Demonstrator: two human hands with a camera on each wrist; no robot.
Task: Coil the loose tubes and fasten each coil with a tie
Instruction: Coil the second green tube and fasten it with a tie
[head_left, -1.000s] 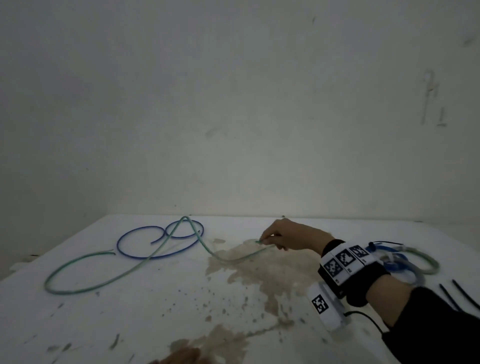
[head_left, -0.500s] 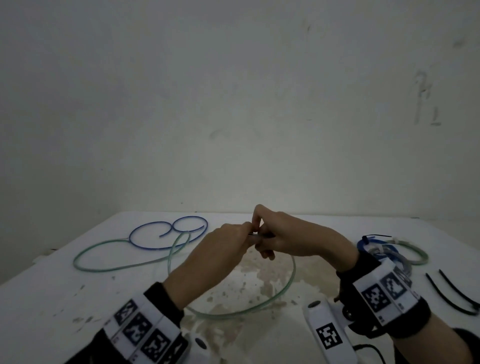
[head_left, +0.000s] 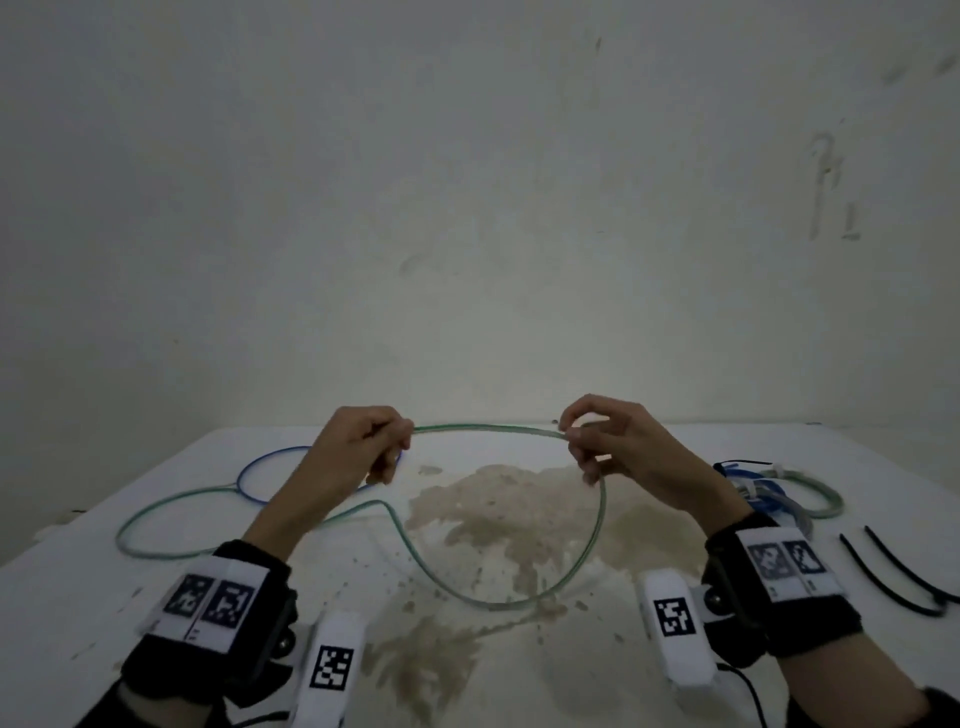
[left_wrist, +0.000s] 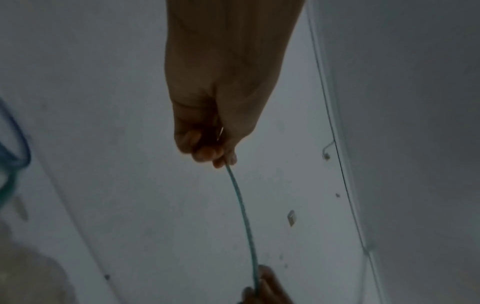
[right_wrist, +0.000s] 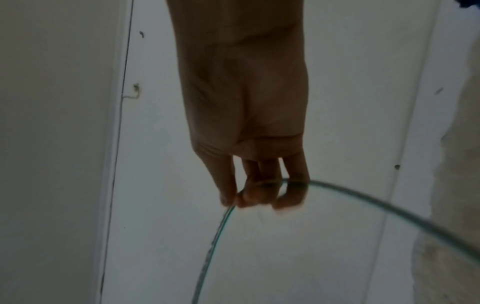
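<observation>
Left hand (head_left: 363, 441) and right hand (head_left: 608, 441) each pinch green tube (head_left: 488, 429) above table (head_left: 78, 597); tube inside fists hidden.

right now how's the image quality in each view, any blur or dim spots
Head view: dim overall, corners darkened, wide-angle bend; the green tube and both hands stay sharp. Left wrist view: dark and soft, the left hand shadowed, the blue tube smeared at the edge. Right wrist view: brighter, but the right hand is backlit and the tube blurs near the lens.
</observation>
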